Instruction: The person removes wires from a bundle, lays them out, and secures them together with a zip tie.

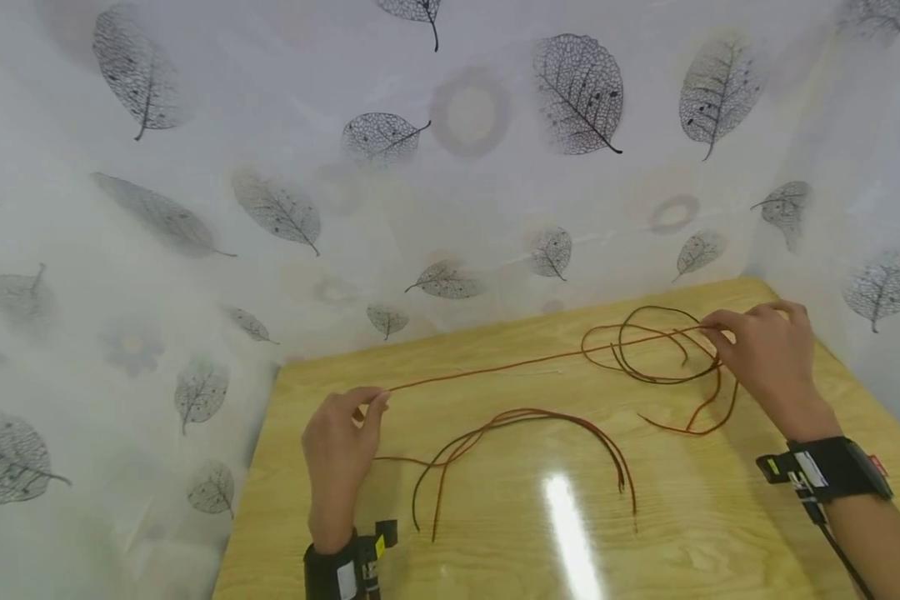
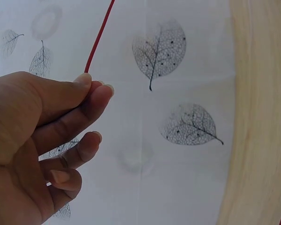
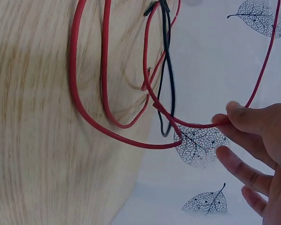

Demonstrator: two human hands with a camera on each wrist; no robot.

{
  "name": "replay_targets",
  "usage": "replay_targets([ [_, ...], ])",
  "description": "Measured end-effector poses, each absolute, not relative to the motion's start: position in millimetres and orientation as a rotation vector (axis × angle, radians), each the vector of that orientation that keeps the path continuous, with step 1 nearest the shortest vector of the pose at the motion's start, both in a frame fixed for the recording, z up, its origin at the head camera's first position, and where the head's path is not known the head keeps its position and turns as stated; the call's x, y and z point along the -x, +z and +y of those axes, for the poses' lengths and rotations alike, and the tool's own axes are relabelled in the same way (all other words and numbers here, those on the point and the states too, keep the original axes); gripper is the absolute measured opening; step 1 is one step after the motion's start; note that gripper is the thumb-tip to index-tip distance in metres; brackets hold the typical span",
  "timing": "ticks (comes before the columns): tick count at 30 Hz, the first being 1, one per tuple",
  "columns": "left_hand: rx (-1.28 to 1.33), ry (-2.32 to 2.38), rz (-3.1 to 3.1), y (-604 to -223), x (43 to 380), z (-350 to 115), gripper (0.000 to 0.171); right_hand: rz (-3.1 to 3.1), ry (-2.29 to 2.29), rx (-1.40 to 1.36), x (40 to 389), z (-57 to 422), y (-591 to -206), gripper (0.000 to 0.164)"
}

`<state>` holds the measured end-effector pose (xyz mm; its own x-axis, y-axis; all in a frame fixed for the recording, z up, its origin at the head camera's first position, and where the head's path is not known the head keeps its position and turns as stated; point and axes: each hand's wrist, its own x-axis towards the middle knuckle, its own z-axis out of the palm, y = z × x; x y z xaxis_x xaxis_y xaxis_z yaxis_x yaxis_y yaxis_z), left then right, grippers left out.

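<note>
A thin red wire (image 1: 487, 369) stretches nearly straight between my two hands. My left hand (image 1: 341, 446) pinches its left end between thumb and index finger; in the left wrist view the wire (image 2: 99, 37) rises from those fingertips. My right hand (image 1: 768, 358) pinches the wire farther along, above the right side of the table. In the right wrist view the red wire (image 3: 196, 125) runs on past the fingertips into loose loops. Beneath and beside the right hand lie tangled red loops (image 1: 708, 404) and a coiled black wire (image 1: 630, 367).
Several red and black wires (image 1: 528, 414) lie in an arc on the wooden table (image 1: 495, 517), nearer to me. A leaf-patterned white sheet (image 1: 472, 192) hangs behind and beside the table. A bright light reflection shows on the tabletop.
</note>
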<state>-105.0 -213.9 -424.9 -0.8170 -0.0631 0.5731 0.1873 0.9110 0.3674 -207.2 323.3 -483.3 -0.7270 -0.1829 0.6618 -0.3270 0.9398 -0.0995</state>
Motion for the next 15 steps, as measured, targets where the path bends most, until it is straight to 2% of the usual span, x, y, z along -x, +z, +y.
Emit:
replay_targets([
  [8, -0.058, -0.498, -2.477, -439.4, 92.6, -236.1, 0.012, -2.247, 0.291, -0.477, 208.9, 318.4, -479.3, 0.023],
  [14, -0.169, -0.486, -2.578, -457.6, 77.7, -254.4, 0.014, -2.210, 0.283, -0.582, 199.6, 305.6, -480.5, 0.074],
  [15, -0.189, -0.489, -2.591, -461.1, 75.6, -257.0, 0.014, -2.227, 0.286, -0.592, 197.0, 303.2, -482.0, 0.075],
])
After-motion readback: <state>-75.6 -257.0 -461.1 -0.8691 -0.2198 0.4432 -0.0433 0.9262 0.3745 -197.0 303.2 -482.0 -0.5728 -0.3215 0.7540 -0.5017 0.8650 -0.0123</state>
